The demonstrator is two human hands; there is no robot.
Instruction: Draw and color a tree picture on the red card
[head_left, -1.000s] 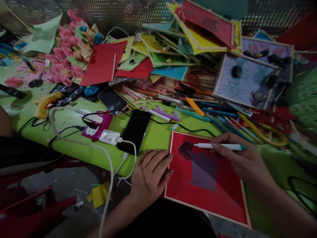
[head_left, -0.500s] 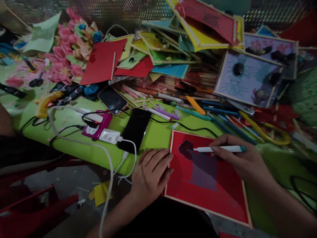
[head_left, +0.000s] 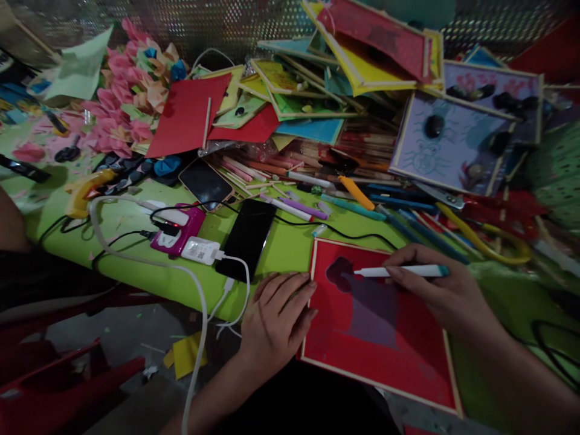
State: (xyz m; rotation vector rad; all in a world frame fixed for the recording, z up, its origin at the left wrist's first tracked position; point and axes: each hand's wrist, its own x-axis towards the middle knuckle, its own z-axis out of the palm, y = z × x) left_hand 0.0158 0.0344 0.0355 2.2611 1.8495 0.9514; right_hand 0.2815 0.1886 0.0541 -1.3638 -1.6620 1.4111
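A red board (head_left: 408,368) with a thin pale wooden frame lies tilted at the table's front edge, partly overhanging it. On it are a dark scalloped patch (head_left: 339,273) and a purple patch (head_left: 374,314). In my right hand (head_left: 430,281), a white marker (head_left: 408,272) with a teal end is pinched between thumb and fingers. Its tip is over the board, just right of the dark patch; whether it touches I cannot tell. My left hand (head_left: 278,314) rests with fingers extended and fingertips against the board's left edge.
Left of the board are a black phone (head_left: 247,238), a magenta power adapter (head_left: 181,232) and white cables. Markers, sticks, scissors (head_left: 484,235) and stacked framed pictures (head_left: 453,139) crowd the back. Pink paper flowers (head_left: 122,90) stand back left. Another person's arm (head_left: 11,223) shows at left.
The view has shifted very slightly. Both hands, the marker and the board look the same as before.
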